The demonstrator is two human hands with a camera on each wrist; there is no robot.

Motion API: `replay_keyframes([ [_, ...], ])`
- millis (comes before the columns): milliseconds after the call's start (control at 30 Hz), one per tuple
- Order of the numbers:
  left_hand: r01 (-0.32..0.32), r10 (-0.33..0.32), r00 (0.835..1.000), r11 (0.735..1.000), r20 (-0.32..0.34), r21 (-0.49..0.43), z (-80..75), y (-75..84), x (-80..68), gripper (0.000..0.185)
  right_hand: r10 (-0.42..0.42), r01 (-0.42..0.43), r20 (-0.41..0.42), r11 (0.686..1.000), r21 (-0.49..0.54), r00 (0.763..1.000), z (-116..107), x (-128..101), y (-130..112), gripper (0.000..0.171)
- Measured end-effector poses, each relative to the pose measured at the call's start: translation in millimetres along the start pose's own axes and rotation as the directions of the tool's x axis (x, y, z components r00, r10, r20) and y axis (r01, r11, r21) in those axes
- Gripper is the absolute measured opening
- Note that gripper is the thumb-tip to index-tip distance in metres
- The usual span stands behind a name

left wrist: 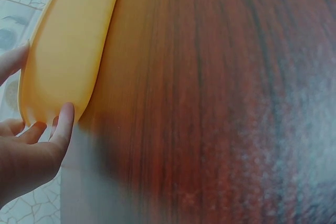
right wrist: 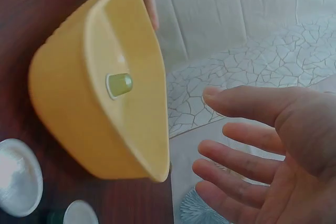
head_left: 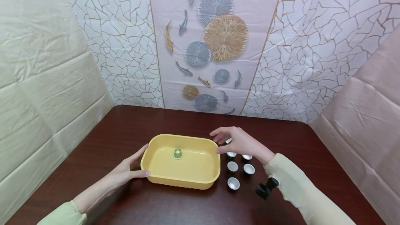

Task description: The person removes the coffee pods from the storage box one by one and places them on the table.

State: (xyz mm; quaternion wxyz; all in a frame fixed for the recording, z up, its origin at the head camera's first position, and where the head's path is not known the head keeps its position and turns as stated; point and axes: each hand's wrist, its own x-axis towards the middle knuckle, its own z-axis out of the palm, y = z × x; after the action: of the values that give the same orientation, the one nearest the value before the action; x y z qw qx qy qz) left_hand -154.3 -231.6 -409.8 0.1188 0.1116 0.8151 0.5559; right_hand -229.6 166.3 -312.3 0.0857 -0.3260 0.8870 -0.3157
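Observation:
My left hand [head_left: 128, 169] grips the left end of a yellow plastic tub [head_left: 181, 183], thumb at the front corner and fingers spread along the end and far corner. Inside the tub, one green coffee capsule [head_left: 177, 153] stands on its wide rim. My right hand [head_left: 235, 141] hovers beside the tub's right rim with nothing in it. In the right wrist view its fingers [right wrist: 236, 163] are apart and relaxed. Below and around that hand, several coffee capsules [head_left: 232, 166] stand in two rough columns with silvery lids up; the hand partly hides the farthest ones.
A dark wood table [head_left: 131, 124] carries everything. Patterned cloth [head_left: 131, 44] hangs behind it, with pale cloth walls at both sides. A small black object [head_left: 267, 187] shows at the right sleeve, to the right of the capsules.

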Motion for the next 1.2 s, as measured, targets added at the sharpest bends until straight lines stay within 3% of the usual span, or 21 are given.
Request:
replay_keyframes([
  [467,-0.002,0.003,1.000,1.000,0.006,-0.029,0.7,-1.2,2.0,0.094,-0.034,0.033,0.094,0.999,0.008,0.995,4.2,54.0,-7.4,0.050],
  [1200,-0.007,0.007,1.000,1.000,0.000,-0.031,-0.2,-3.1,1.9,0.094,-0.111,0.095,0.189,0.991,0.095,0.976,35.4,107.4,-12.0,0.051],
])
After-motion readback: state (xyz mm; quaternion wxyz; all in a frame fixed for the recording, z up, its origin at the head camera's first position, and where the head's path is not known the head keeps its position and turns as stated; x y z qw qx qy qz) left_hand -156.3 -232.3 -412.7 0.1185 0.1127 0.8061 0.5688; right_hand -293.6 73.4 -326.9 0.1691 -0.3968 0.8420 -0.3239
